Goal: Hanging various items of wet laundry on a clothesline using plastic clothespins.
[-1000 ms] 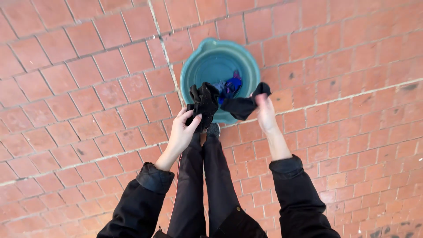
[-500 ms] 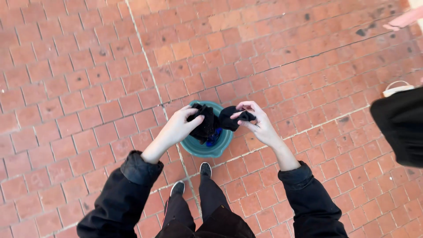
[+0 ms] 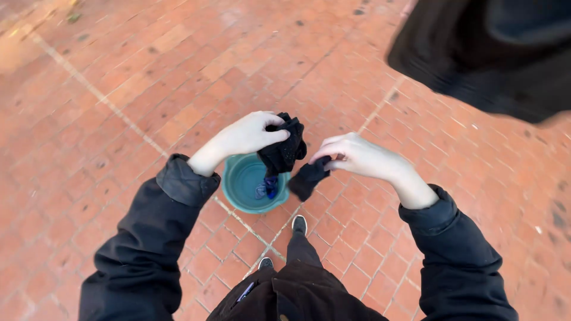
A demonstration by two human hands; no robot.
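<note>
My left hand (image 3: 248, 134) and right hand (image 3: 352, 156) — each grip clamped on the black cloth (image 3: 285, 151) — above the teal bucket (image 3: 237, 185)

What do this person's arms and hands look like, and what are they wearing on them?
Both arms are in loose black jacket sleeves, each bunched into a gathered cuff at the wrist. The left hand and right hand are bare, with no gloves; no rings or watch can be made out.
</note>
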